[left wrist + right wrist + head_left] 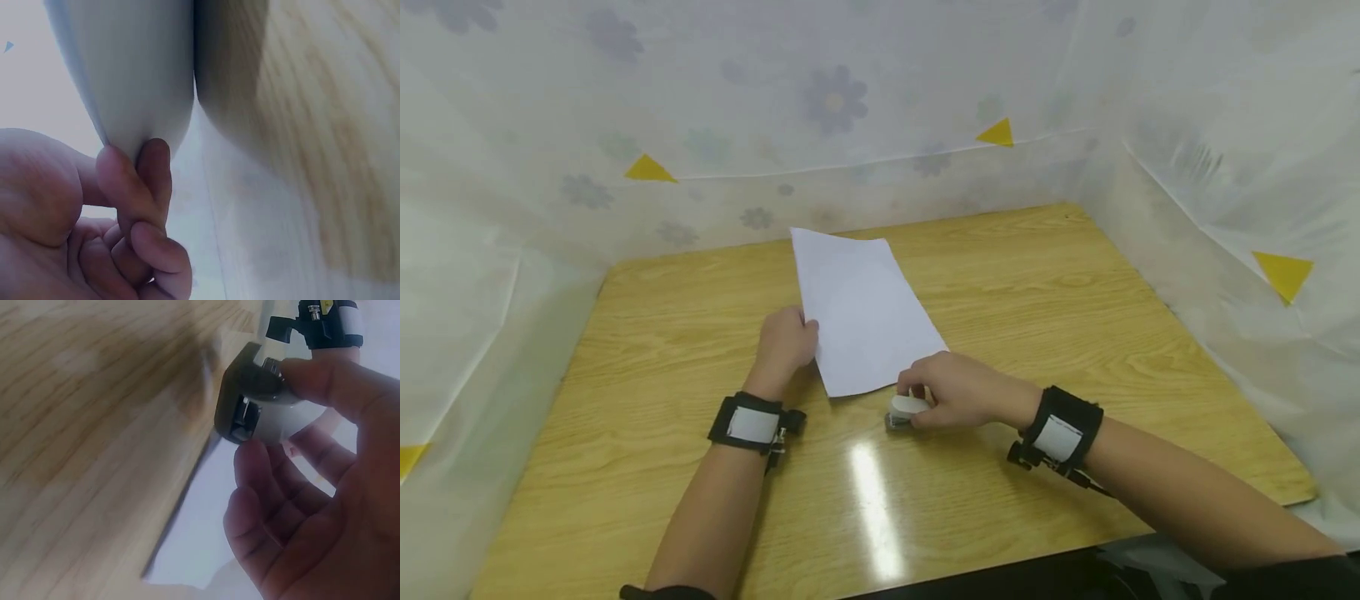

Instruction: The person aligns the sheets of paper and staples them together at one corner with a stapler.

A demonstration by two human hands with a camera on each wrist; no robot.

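White sheet of paper (865, 308), pale yellow wood-grain table (1075, 333), white-and-grey stapler (906, 411), black wristbands (752, 423), white flower-patterned curtain (835, 100) with yellow triangles (649, 170)

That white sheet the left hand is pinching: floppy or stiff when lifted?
Probably floppy: the paper sheet looks thin, and in the left wrist view it curves away from where the left hand pinches its edge. Likely light, and apt to slide on the glossy wooden table. The right hand holds a small stapler at its near corner.

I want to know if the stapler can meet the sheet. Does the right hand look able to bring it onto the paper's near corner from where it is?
Probably yes. The right hand holds the stapler right beside the paper, whose near corner lies bare, while the left hand pinches the sheet's left edge. Nothing stands between them.
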